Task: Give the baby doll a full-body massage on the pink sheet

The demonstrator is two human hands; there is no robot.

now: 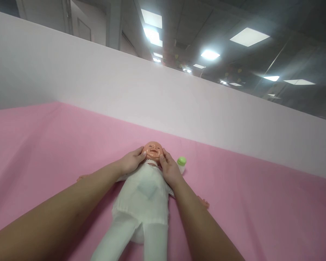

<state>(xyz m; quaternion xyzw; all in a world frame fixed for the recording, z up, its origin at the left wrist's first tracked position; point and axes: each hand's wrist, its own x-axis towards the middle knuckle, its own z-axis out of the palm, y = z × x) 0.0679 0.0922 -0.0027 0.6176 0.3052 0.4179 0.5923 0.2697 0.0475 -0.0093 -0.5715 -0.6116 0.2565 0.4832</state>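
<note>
We have a baby doll [141,195] lying on its back at the lower centre of the frame, dressed in a white one-piece suit, its legs running toward the bottom edge and its bare head [153,151] pointing up the picture. Our left hand [132,161] cups the left side of that head, and our right hand [170,169] cups the right side; the fingers [141,154] of both are gently curled and pressed against the cheeks, thumbs near the face. We judge the doll already laid flat and clothed, with the hands now busy only at the head. Just right of the right hand stands a small bottle with a green cap [181,162], close to the doll's shoulder but untouched. Everything rests on a pink surface [260,210], bounded across the upper frame by a pale partition wall [97,83].
</note>
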